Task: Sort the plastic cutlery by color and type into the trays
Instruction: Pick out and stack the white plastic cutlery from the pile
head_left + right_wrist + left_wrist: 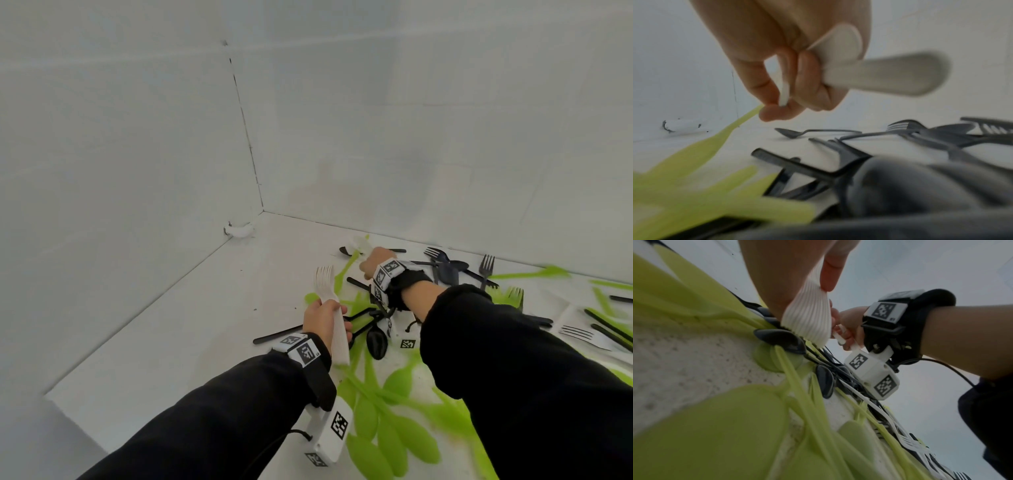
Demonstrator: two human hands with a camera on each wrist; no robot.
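Left hand (323, 320): gripped a stack of white forks (330, 308).
Right hand (375, 262): fingers curled round white spoons (879, 73).

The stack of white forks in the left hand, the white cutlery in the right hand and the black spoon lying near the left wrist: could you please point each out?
stack of white forks (337, 329): head view, on the handles.
white cutlery (879, 76): right wrist view, on a handle end.
black spoon (376, 341): head view, on the bowl.
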